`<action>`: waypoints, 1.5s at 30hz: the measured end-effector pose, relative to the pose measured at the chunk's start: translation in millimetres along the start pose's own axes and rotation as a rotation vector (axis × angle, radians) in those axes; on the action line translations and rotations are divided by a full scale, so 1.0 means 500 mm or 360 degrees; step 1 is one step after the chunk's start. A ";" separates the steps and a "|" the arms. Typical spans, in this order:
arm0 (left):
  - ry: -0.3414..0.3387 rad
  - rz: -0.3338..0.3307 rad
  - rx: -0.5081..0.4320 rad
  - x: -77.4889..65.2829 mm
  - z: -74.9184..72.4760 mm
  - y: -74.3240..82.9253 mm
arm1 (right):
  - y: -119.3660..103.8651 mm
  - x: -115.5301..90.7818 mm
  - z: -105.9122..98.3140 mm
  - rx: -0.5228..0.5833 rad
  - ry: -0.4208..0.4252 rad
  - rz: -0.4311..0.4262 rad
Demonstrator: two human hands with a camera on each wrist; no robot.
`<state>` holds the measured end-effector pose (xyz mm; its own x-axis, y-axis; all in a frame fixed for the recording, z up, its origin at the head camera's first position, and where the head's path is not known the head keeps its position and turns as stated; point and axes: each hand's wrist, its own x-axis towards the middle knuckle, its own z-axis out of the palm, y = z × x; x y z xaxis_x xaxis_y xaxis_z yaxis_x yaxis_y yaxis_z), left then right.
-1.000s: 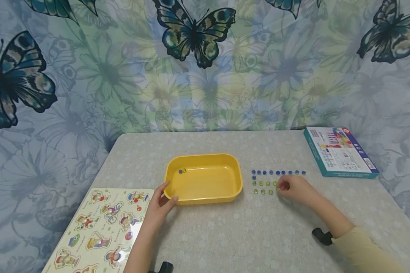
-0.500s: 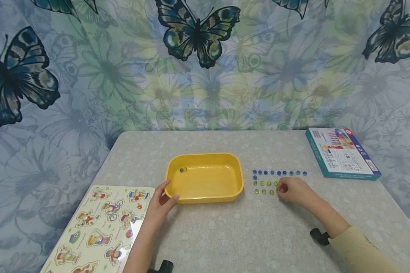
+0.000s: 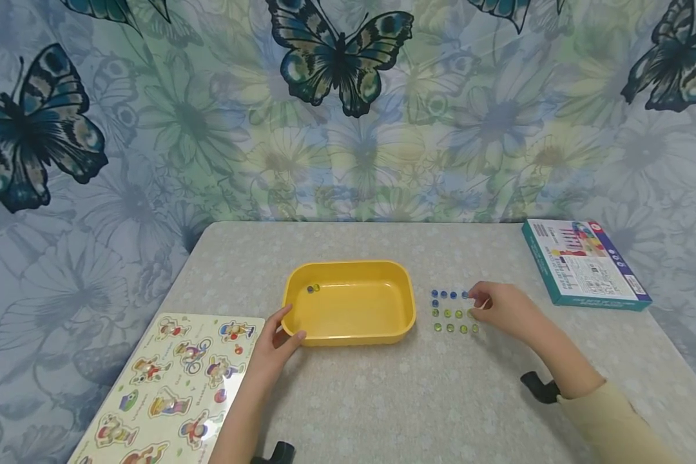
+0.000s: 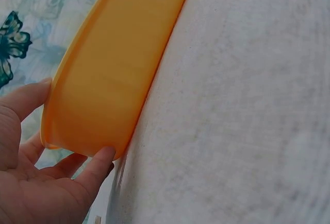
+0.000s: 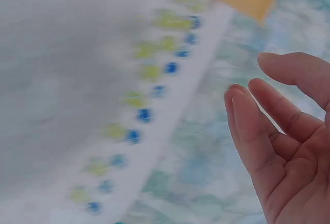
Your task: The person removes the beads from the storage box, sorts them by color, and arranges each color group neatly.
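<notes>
My left hand [image 3: 269, 351] holds the near left corner of a shallow yellow tray [image 3: 354, 336]; in the left wrist view, thumb and fingers close around the tray's end. One blue and one green bead lie together inside the tray. Right of it, small shiny blue beads [image 3: 444, 294] form a back row, with two rows of green beads [image 3: 448, 314] in front. My right hand [image 3: 503, 312] hovers at the right part of these rows, hiding some blue beads. In the right wrist view its curved fingers [image 5: 247, 126] stand apart from the thumb, holding nothing visible.
A cream board [image 3: 171, 380] with cartoon figures lies at the left, partly under my left forearm. At the far right corner lies a flat teal and white box [image 3: 586, 264]. Behind the table hangs a butterfly-patterned cloth [image 3: 359, 161].
My right hand has moved back from the green rows towards the blue row, and its fingers have parted. A green bead now shows where they were. My left hand stays on the tray.
</notes>
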<state>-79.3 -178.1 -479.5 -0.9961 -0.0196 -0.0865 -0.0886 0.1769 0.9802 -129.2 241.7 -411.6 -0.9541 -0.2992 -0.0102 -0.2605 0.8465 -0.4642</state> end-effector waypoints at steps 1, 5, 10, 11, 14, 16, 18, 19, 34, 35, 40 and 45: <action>-0.0005 -0.0005 -0.0005 -0.003 0.000 0.006 | -0.011 0.004 -0.005 0.0013 0.0014 -0.0018; -0.0014 -0.0014 -0.0008 -0.010 0.000 0.025 | -0.058 0.031 -0.009 0.0077 0.0058 -0.0049; -0.0007 0.0001 0.0027 0.000 -0.002 0.009 | -0.123 0.075 0.014 0.0198 0.0054 -0.0102; -0.0004 0.0005 0.0028 0.002 -0.003 0.003 | -0.136 0.086 0.022 0.0229 0.0044 -0.0115; 0.0004 0.0024 0.0037 0.008 -0.003 -0.009 | -0.173 0.122 0.053 0.0300 0.0030 -0.0167; 0.0011 0.0030 0.0036 0.010 -0.002 -0.013 | -0.198 0.147 0.077 0.0321 0.0009 -0.0202; 0.0016 0.0032 0.0036 0.011 -0.001 -0.014 | -0.223 0.170 0.099 0.0324 -0.0014 -0.0231; 0.0017 0.0032 0.0037 0.011 -0.001 -0.015 | -0.235 0.181 0.110 0.0317 -0.0025 -0.0239; 0.0025 0.0008 0.0045 0.013 0.004 -0.018 | -0.329 0.307 0.239 0.0333 -0.0114 -0.0090; 0.0023 0.0012 0.0044 0.013 0.004 -0.018 | -0.332 0.312 0.246 0.0328 -0.0116 -0.0079; 0.0010 0.0028 0.0040 0.012 0.003 -0.019 | -0.350 0.326 0.274 0.0277 -0.0152 0.0002; 0.0018 -0.0004 0.0074 0.011 -0.002 -0.019 | -0.372 0.330 0.287 0.0177 -0.0154 0.0029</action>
<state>-84.1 -180.9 -489.3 -0.9957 -0.0314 -0.0867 -0.0915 0.2227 0.9706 -217.1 -28.2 -453.9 -0.9385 -0.3297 -0.1025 -0.2199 0.7998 -0.5585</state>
